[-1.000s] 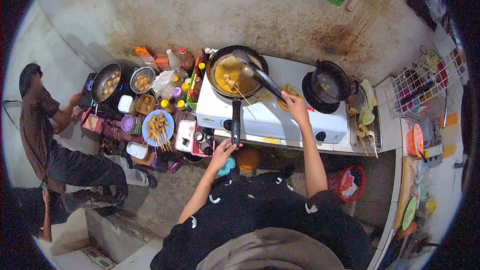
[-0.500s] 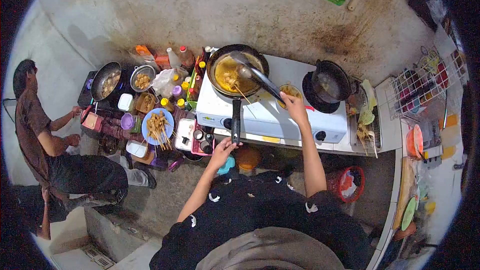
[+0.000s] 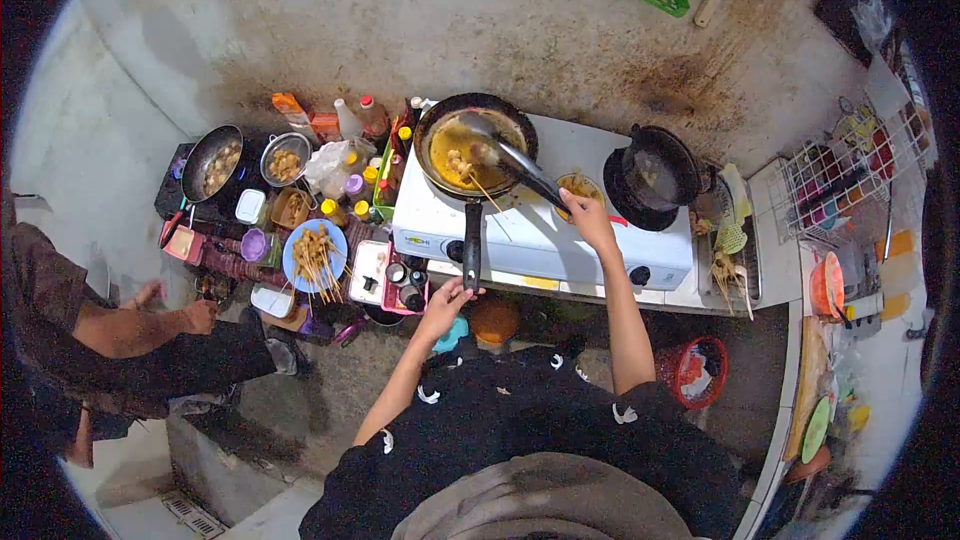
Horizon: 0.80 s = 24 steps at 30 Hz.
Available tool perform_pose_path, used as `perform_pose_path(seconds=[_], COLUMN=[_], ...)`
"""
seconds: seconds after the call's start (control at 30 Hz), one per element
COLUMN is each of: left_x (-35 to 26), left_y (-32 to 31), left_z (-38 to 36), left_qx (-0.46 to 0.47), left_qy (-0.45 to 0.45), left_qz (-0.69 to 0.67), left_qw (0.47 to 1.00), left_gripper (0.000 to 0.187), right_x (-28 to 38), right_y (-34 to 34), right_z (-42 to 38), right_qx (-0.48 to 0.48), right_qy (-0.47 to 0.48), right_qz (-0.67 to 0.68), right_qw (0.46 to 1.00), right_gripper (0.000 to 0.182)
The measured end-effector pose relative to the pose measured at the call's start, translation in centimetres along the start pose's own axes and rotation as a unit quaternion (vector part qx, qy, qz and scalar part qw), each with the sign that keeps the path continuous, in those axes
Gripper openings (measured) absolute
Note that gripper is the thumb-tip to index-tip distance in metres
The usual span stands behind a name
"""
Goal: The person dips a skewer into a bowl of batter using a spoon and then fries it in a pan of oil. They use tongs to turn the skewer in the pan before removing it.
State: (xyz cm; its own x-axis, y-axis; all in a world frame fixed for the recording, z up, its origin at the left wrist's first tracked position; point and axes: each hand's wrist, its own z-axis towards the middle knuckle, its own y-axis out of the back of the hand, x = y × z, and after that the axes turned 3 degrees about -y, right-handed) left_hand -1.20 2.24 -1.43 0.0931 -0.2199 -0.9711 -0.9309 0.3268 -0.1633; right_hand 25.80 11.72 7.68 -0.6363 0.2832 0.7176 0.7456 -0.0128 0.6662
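Note:
A dark frying pan [image 3: 424, 165] holds yellow-brown liquid on the left of the white stove [image 3: 600, 258]. A skewer [image 3: 490, 202] leans out over its front rim, with coated pieces at the end in the liquid. My left hand [image 3: 447, 310] has its fingers closed around the tip of the pan's black handle [image 3: 472, 245]. In my right hand [image 3: 590, 224] is a black-handled cooking spoon [image 3: 530, 175]; its metal end lies over the pan, close to the skewered pieces. A small bowl [image 3: 582, 185] of yellow food stands behind my right hand, partly covered.
A black wok [image 3: 662, 165] sits on the right burner. Left of the stove are a blue plate [image 3: 293, 265] of skewers, bottles [image 3: 373, 120], a strainer [image 3: 287, 162] and another frying pan [image 3: 212, 165]. A person [image 3: 100, 330] is at far left. A red basket [image 3: 690, 400] stands low right.
The metal end of the spoon has shifted slightly lower in the pan. My left hand stays at the handle. The person at left has leaned in lower, hands drawn towards the knees.

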Motion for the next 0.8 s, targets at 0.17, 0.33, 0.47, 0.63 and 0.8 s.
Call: perform_pose_path(seconds=[0.17,0.33,0.47,0.63,0.8], left_x=[0.7,0.5,0.4,0.7,0.9], left_y=[0.2,0.1,0.1,0.1,-0.1], left_z=[0.2,0.2,0.1,0.2,0.2], left_qx=[0.011,0.012,0.01,0.009,0.002], left_qy=[-0.008,-0.011,-0.01,-0.009,-0.013], left_qz=[-0.026,-0.012,-0.017,-0.016,-0.032], left_qw=[1.0,1.0,1.0,1.0,0.999], left_gripper=[0.033,0.033,0.033,0.031,0.03], right_x=[-1.6,-0.1,0.0,0.5,0.7], right_y=[-1.0,-0.2,-0.4,0.0,0.3], right_z=[0.9,0.5,0.3,0.3,-0.1], right_qx=[-0.069,-0.019,-0.072,-0.02,0.002], right_qy=[0.047,0.008,0.058,0.0,-0.011], right_qz=[-0.012,0.037,0.007,0.01,0.004], right_qw=[0.996,0.999,0.996,1.0,1.0], right_gripper=[0.048,0.047,0.049,0.046,0.046])
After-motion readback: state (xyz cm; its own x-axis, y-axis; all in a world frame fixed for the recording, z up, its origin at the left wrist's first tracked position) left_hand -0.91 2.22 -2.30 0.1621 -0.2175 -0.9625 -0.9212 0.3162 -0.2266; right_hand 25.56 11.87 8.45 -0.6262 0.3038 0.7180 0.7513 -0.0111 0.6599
